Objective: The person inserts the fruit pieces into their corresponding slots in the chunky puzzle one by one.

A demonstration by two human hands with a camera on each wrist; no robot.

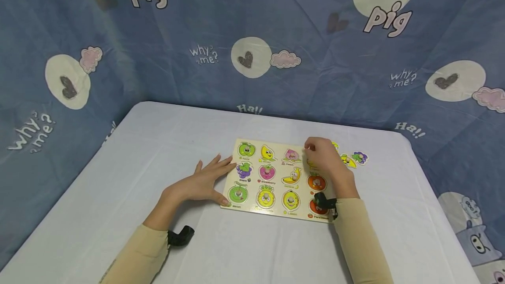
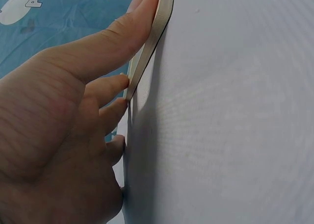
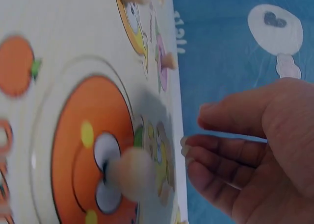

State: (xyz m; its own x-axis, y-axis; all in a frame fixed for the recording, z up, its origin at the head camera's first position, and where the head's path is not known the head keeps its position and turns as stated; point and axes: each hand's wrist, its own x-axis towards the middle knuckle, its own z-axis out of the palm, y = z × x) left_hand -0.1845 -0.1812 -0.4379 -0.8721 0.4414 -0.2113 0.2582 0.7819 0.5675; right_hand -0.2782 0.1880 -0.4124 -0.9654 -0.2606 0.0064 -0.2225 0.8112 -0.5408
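Note:
A wooden fruit knob puzzle board lies on the table, its pictures labelled and fitted with small knobs. My left hand spreads along the board's left side, thumb on the lower left corner and fingertips at the edge. In the left wrist view, the thumb presses on the board's rim. My right hand hovers over the upper right corner and partly covers a yellow piece. Seen from the right wrist, thumb and fingers are bent with a gap between them, nothing held. An orange piece sits nearer the camera.
Right of the board lie loose pieces, a grape and a banana, with another yellow piece half behind the right hand. A white cloth covers the table. Behind it hangs a blue printed curtain.

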